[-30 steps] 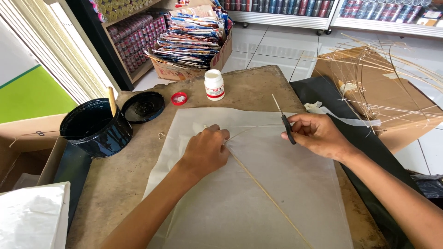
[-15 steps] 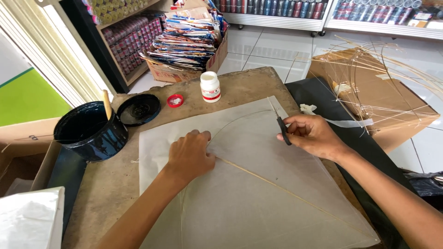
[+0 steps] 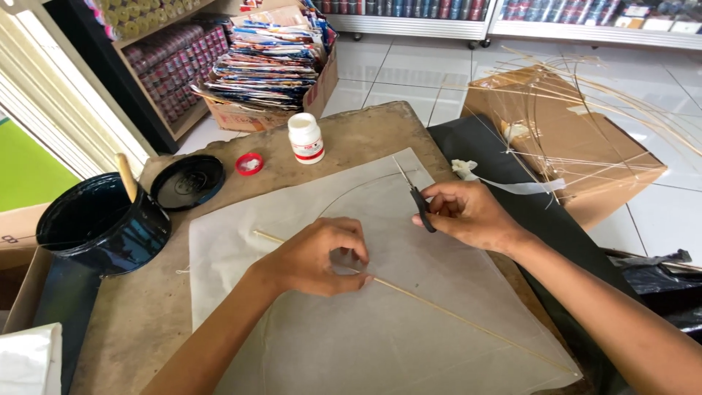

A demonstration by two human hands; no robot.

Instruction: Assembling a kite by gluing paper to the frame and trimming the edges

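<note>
A large sheet of thin white paper [image 3: 409, 322] lies on the brown worktable [image 3: 351, 135]. A thin bamboo stick [image 3: 453, 313] runs across it from left to lower right, and a curved stick arcs near the paper's top. My left hand [image 3: 318, 256] rests on the paper with fingers curled over the straight stick, fingertips pressing it down. My right hand [image 3: 468, 213] holds small black-handled scissors [image 3: 417, 199], blades pointing up and away, just right of the left hand.
A black paint can [image 3: 99, 223] with a wooden stirrer stands at the left, its lid [image 3: 189, 181] beside it. A small white bottle [image 3: 305, 137] and red cap [image 3: 248, 163] sit at the table's far edge. Bamboo kite frames lean over a cardboard box [image 3: 585, 139] at right.
The paper sheet has turned on the table, and its straight stick now runs more toward the lower right. My left hand curled its fingers onto the stick. The right hand stayed near the top edge.
</note>
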